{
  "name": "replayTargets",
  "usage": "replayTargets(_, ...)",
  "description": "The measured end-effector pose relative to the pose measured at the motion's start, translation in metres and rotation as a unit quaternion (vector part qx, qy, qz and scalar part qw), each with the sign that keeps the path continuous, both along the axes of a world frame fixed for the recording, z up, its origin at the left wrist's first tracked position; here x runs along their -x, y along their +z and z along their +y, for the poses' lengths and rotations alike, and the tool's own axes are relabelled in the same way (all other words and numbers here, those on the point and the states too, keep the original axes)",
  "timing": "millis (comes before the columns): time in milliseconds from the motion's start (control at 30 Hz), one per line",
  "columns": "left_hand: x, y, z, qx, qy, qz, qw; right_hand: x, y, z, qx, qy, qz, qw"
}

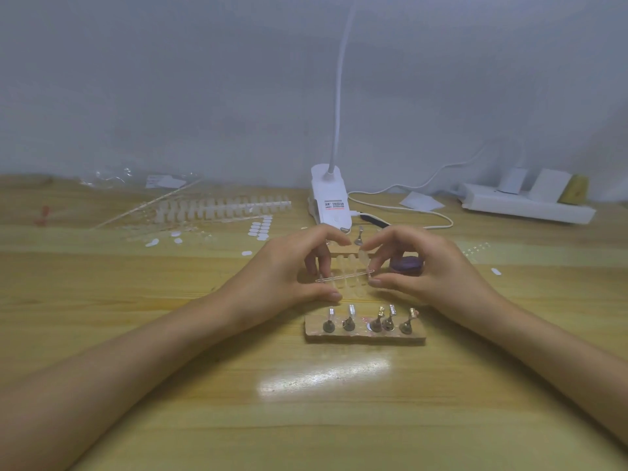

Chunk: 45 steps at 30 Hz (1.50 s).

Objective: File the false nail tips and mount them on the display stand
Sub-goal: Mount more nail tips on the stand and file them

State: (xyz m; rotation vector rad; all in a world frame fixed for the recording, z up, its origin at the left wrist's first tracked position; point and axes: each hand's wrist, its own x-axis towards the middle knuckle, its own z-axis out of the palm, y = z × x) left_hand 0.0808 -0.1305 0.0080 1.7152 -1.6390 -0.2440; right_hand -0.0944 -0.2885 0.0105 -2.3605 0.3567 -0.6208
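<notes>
A short clear strip of false nail tips (pixel 345 277) hangs between my hands above the table. My left hand (pixel 292 270) pinches its left end with curled fingers. My right hand (pixel 421 266) pinches a single translucent nail tip (pixel 363 257) at the strip's right end between thumb and forefinger. Just in front lies the display stand (pixel 365 329), a wooden block with several small metal holders standing upright. A second wooden block (pixel 343 254) shows behind the strip, partly hidden by my fingers.
A white clip lamp (pixel 330 202) stands behind my hands, its cable trailing right to a white power strip (pixel 526 203). Long strips of nail tips (pixel 221 207) and white adhesive tabs (pixel 260 227) lie at back left. A purple lump (pixel 406 265) sits by my right hand.
</notes>
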Motion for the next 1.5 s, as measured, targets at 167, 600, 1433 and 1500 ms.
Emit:
replayTargets(167,0.002,0.000,-0.003,0.022,0.011,0.061,0.998,0.000,0.002,0.006,-0.042,0.008,-0.051,0.998)
replayTargets(600,0.008,0.011,0.004,0.278,0.066,-0.362,0.887,-0.003,0.009,0.020,-0.213,0.022,-0.047,0.976)
replayTargets(1433,0.007,0.012,0.000,0.075,0.064,0.233,0.967,0.001,0.008,0.007,0.029,-0.006,-0.066,0.997)
replayTargets(1500,0.004,0.010,0.000,0.095,0.066,0.238,0.964,0.001,0.004,0.002,-0.080,-0.006,-0.015,0.997)
